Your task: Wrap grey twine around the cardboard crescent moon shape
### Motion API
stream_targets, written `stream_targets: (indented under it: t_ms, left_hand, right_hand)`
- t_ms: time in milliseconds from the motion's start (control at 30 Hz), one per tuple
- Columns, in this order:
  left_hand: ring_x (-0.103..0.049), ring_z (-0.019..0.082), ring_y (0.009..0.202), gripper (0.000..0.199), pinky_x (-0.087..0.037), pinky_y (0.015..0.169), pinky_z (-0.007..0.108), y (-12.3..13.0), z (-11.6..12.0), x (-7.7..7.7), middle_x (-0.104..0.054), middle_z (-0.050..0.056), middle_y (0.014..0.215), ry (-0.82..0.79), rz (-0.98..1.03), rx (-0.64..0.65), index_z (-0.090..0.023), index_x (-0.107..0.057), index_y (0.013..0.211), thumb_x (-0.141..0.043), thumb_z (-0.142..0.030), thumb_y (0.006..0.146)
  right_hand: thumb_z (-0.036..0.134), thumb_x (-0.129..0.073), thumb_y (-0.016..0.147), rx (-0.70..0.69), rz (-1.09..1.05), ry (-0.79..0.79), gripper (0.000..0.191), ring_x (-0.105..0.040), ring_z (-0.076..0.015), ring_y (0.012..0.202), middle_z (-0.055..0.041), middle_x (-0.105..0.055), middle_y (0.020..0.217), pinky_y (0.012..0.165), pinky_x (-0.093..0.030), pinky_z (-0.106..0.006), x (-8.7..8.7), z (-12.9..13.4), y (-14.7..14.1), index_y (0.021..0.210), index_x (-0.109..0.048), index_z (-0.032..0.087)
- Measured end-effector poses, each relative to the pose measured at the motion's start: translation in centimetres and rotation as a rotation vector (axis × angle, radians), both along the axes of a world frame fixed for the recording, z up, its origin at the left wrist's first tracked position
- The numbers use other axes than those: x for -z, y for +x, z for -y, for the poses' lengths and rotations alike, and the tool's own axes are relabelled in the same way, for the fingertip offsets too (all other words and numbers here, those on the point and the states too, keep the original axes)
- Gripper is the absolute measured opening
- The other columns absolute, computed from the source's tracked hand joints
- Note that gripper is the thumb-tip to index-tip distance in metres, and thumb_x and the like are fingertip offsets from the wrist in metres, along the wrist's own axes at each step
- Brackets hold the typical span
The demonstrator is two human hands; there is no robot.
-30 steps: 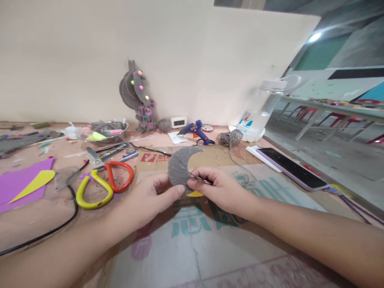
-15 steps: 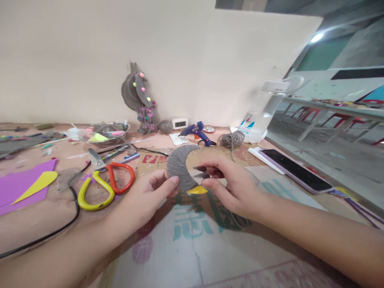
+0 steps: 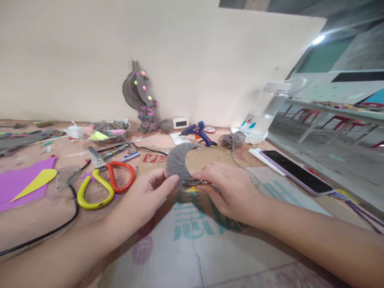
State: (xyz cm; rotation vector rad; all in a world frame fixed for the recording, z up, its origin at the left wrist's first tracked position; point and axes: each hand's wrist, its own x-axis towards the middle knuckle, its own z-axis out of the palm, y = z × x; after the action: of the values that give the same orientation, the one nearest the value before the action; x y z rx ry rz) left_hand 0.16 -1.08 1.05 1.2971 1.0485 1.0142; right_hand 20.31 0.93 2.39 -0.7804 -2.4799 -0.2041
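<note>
A crescent wrapped in grey yarn [image 3: 178, 163] stands tilted above the cardboard, with a small yellow patch [image 3: 193, 188] showing at its lower end. My left hand [image 3: 154, 190] pinches its lower left edge between thumb and fingers. In my right hand [image 3: 226, 188] is a small pair of dark-bladed thread snips [image 3: 190, 183], closed round by the fingers. Their blades lie against the lower part of the crescent. The fingers hide most of the snips. A strand of grey yarn runs from a loose bundle [image 3: 232, 139] down behind my right hand.
Left lie scissors [image 3: 96, 188], purple sheets [image 3: 22, 180] with a yellow piece, and a black cable [image 3: 76, 204]. Behind stand a blue glue gun [image 3: 198, 132], a small clock [image 3: 180, 123] and a bowl of scraps [image 3: 109, 132]. Right are a bottle [image 3: 261, 116] and a phone [image 3: 295, 171].
My right hand has moved slightly left and turned, bringing the snips from beside the crescent onto its lower end. Their blades were apart before. My left hand keeps its pinch.
</note>
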Motion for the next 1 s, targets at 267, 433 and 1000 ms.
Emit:
stream_targets:
  t_ms: [267, 433, 1000]
  left_hand:
    - [-0.049, 0.011, 0.067, 0.026, -0.042, 0.065, 0.023, -0.06, -0.04, 0.41, -0.052, -0.003, 0.067, -0.005, -0.023, 0.0, -0.017, -0.051, 0.066, -0.054, -0.039, 0.08]
    - [-0.05, 0.012, 0.067, 0.027, -0.042, 0.065, 0.023, -0.16, 0.01, 0.31, -0.053, -0.002, 0.066, -0.014, -0.037, 0.021, -0.017, -0.053, 0.065, -0.054, -0.039, 0.08]
    - [-0.049, 0.012, 0.065, 0.027, -0.041, 0.063, 0.023, -0.18, -0.17, 0.18, -0.054, -0.001, 0.065, 0.001, -0.089, 0.024, -0.017, -0.055, 0.065, -0.053, -0.039, 0.08]
  right_hand:
    - [0.016, -0.045, 0.086, 0.027, 0.048, 0.028, 0.015, -0.049, -0.0162, 0.07, -0.0043, -0.061, 0.079, 0.06, -0.035, -0.027, 0.01, 0.16, -0.16, 0.096, -0.056, 0.014]
    - [0.015, -0.045, 0.085, 0.021, 0.061, 0.019, 0.015, -0.048, -0.0158, 0.07, -0.0032, -0.06, 0.079, 0.06, -0.034, -0.027, -0.02, 0.2, -0.2, 0.096, -0.055, 0.015]
    - [0.009, -0.042, 0.084, -0.006, 0.057, 0.001, 0.019, -0.049, -0.0156, 0.067, -0.0032, -0.061, 0.075, 0.058, -0.034, -0.026, 0.02, 0.08, -0.07, 0.092, -0.057, 0.016]
